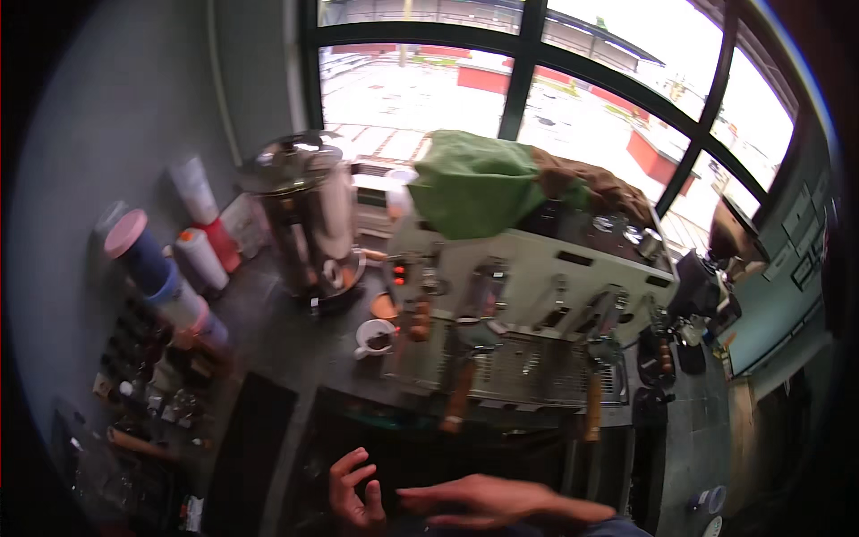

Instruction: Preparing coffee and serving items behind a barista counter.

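Both bare hands are low in the head view, in front of a counter edge. My left hand (356,490) is raised with bent, parted fingers and holds nothing. Just right of it, my right hand (476,498) stretches leftward, blurred, with fingers apart and nothing seen in it. Beyond them stands a white and steel espresso machine (523,268). Two portafilters with wooden handles (458,396) (593,409) are fitted to it. A white cup (374,337) with dark contents sits at the machine's left side.
A tall steel urn (305,221) stands left of the machine. Green and brown cloths (470,181) (590,178) lie on the machine's top. Stacked cups (161,275) and a white bottle with an orange cap (201,258) are by the left wall. A coffee grinder (704,275) is at right.
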`<action>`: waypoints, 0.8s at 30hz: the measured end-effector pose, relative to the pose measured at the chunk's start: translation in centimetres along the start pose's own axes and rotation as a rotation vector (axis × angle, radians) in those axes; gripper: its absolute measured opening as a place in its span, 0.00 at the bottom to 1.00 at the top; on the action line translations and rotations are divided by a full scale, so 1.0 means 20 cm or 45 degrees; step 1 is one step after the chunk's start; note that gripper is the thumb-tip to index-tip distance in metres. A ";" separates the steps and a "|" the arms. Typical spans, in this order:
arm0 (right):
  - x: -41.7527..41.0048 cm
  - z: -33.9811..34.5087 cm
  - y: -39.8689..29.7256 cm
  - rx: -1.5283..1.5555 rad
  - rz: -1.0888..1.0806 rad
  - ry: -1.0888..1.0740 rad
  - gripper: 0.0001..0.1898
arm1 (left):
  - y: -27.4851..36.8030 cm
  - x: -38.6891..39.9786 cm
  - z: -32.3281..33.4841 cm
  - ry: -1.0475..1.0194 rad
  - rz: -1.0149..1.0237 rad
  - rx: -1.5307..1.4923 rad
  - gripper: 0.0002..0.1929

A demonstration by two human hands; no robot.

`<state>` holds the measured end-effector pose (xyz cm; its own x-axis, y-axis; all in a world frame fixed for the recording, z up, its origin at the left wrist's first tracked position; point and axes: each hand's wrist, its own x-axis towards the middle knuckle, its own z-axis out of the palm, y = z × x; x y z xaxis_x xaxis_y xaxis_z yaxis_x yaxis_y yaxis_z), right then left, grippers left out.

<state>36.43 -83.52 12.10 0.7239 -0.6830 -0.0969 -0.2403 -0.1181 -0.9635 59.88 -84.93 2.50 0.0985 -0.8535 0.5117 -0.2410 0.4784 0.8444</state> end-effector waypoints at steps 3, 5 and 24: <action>-0.64 -0.55 -0.21 -0.255 0.012 0.304 0.29 | 0.21 0.12 0.24 -0.044 0.248 -0.070 0.15; -0.93 -0.93 -0.26 -0.663 0.031 0.790 0.17 | 0.33 0.29 0.36 -0.252 0.513 -0.063 0.14; -0.90 -2.87 0.00 -1.568 0.564 1.071 0.20 | 0.86 1.70 1.91 -0.596 1.067 0.887 0.24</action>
<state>-13.63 -112.64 28.25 -0.0027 -0.9654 0.2606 -0.9979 -0.0144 -0.0636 22.22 -113.61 28.49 -0.6684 -0.3893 0.6337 -0.5501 0.8322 -0.0689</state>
